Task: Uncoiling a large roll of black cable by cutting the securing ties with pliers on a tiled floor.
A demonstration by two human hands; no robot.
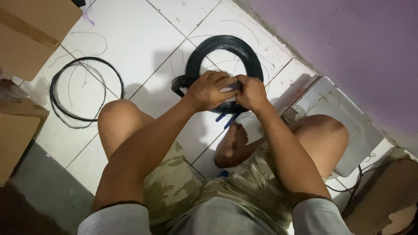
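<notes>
Thick black wire coil [226, 52] on tile; left hand [211, 90], right hand [250, 92] clenched on it.

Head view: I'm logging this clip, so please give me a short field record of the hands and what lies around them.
setting: white tiled floor beside a purple wall
left hand: fingers closed on something small; what it is cannot be told
right hand: pressed against the left hand, fingers closed
under hands: thick black coil of cable
below hands: blue handles, partly hidden
far left: thin loose loop of black wire
edges: brown cardboard boxes
</notes>
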